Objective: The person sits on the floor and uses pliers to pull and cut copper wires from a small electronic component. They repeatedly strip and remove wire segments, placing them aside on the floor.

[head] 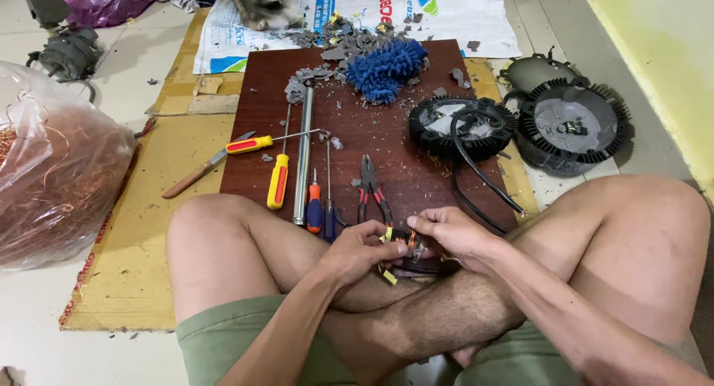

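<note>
You work in soft, even daylight with faint shadows. The wooden board (401, 170) is sharply in focus. At the far edge a furry shape (256, 3) smears with motion blur. The plastic bag (59, 170) at left catches mild glare.

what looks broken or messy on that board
Grey crumbled debris is scattered over the far end of the board, around the blue mop head. Two round black housings lie opened, a black cable trailing loose. Both hands hold a small wound part.
</note>
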